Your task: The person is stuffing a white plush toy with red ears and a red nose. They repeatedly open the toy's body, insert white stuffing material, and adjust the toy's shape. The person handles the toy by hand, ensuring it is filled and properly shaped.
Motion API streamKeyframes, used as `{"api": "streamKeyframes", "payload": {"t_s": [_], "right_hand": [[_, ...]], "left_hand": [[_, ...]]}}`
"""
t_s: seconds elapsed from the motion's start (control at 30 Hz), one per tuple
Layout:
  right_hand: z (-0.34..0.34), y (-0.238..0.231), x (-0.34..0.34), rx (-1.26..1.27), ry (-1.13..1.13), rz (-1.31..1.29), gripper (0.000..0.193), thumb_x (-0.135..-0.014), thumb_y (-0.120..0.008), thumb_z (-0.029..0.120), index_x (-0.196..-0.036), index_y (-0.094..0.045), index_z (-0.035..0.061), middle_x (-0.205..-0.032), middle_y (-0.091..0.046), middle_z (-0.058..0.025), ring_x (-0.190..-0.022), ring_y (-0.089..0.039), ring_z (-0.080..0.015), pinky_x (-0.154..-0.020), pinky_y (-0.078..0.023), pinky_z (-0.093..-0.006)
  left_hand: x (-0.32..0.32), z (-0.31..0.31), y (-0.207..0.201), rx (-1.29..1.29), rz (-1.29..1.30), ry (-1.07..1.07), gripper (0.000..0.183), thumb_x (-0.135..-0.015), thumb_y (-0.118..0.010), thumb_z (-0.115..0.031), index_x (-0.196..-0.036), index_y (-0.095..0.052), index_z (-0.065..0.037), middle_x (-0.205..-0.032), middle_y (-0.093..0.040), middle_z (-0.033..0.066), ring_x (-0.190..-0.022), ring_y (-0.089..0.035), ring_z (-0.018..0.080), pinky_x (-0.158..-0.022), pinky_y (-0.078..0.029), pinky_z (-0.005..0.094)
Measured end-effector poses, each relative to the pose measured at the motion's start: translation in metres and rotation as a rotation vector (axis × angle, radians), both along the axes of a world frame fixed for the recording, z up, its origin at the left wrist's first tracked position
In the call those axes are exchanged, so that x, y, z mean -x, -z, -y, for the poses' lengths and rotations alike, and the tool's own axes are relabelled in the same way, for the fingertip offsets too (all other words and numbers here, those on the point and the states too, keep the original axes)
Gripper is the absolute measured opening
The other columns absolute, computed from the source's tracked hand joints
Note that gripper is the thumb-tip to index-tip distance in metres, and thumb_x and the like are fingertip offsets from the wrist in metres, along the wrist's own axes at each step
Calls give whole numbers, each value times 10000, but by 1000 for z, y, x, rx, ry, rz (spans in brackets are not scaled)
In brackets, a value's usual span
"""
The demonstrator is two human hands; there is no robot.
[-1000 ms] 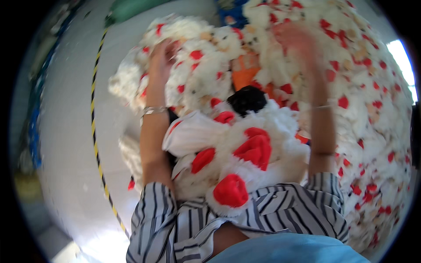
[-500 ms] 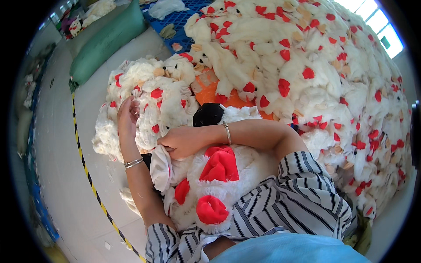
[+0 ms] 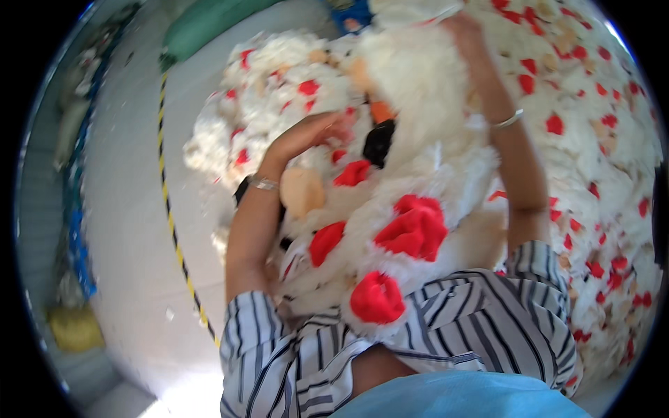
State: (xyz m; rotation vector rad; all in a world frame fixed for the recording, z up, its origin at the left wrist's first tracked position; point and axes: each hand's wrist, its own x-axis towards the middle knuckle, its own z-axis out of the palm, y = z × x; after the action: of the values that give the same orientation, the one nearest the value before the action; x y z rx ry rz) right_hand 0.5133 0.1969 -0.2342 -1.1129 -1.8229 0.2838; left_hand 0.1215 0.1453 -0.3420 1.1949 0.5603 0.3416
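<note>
My right hand (image 3: 461, 29) is raised at the top of the view, its fingers closed on the edge of a white fluffy plush skin (image 3: 418, 76). The skin hangs down from it toward my lap. My left hand (image 3: 317, 131) is held over the plush heap, fingers stretched out and somewhat blurred, with nothing seen in them. On my lap lie white plush pieces with red parts (image 3: 412, 228) and a round red end (image 3: 377, 297). A beige ear-like piece (image 3: 302, 191) lies by my left wrist, and a black patch (image 3: 378, 143) shows beside the hanging skin.
A smaller heap of white and red plush skins (image 3: 279, 83) lies ahead on the floor; a large pile (image 3: 592, 153) fills the right side. A green sack (image 3: 209, 26) lies at the far left. Yellow-black tape (image 3: 166, 188) runs along the floor. A yellow bundle (image 3: 75, 329) sits lower left.
My right hand has gone from across my lap to far ahead, lifting a plush skin. My left hand has moved right, nearer the middle. The view has shifted.
</note>
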Motion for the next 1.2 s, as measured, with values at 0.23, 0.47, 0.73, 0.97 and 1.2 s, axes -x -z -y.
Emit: {"api": "streamKeyframes", "payload": {"t_s": [0.23, 0.47, 0.73, 0.97, 1.2], "right_hand": [[-44, -102, 96, -12, -335, -513, 239, -898, -570, 101, -1107, -641, 11, -1031, -668, -13, -936, -620, -113, -834, -487, -247], [-7, -62, 215, 236, -454, -515, 305, -903, -564, 113, -1195, -587, 26, -1097, -644, -15, -963, -603, -105, -857, -495, -283], [34, 41, 281, 589, -784, -389, 247, -863, -497, 62, -1054, -646, 18, -939, -656, -12, -837, -563, -71, -761, -474, -252], [41, 49, 280, 876, -613, -701, 334, -931, -514, 307, -977, -639, 1, -883, -643, -63, -810, -597, -136, -742, -492, -276], [10, 86, 261, 909, -339, -577, 662, -869, -618, 493, -1183, -552, -87, -1014, -651, -124, -869, -622, -154, -752, -508, -270]], "left_hand": [[-10, 0, -20, -24, 179, -146, 614, -964, -369, -558, -1347, -442, -84, -1206, -609, 96, -1101, -580, 191, -843, -451, 288], [35, -27, -34, -222, 366, -936, 560, -965, -385, -543, -1360, -433, -150, -1330, -518, 49, -1197, -502, 205, -848, -472, 359], [54, -8, -61, -516, 441, -585, 332, -857, -599, -293, -1106, -611, -74, -1065, -653, 69, -1003, -620, 195, -907, -478, 324], [60, 15, -53, -639, 257, -961, 341, -871, -620, -179, -1153, -581, 8, -1045, -657, 113, -927, -654, 211, -810, -543, 317], [51, -12, -35, -77, 416, -913, 280, -869, -591, -170, -1076, -603, 18, -968, -672, 98, -860, -669, 205, -771, -558, 340]]}}
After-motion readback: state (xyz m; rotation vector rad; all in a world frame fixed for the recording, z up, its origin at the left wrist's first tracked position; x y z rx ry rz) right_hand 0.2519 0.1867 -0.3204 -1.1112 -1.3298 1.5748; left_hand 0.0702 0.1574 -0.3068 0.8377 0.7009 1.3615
